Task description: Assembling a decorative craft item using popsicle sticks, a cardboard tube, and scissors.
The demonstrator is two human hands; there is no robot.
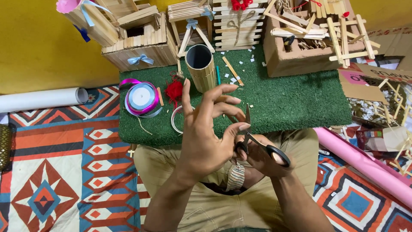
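Note:
My right hand (262,165) is shut on a pair of black-handled scissors (274,154), whose blades point up in front of my lap. Beside it my left hand (206,133) is raised with its fingers spread, the lowest finger touching the blades near the pivot. Its thumb side is hidden, so I cannot tell whether it pinches anything. A striped strip (235,176) hangs below the two hands over my khaki trousers.
A green turf mat (300,99) lies ahead with a stick-clad cylinder (201,66), a purple ribbon spool (141,98) and red yarn (174,90). Stick-built models (137,38) and a cardboard box (300,60) stand behind. A white roll (43,99) lies left, a pink roll (365,163) right.

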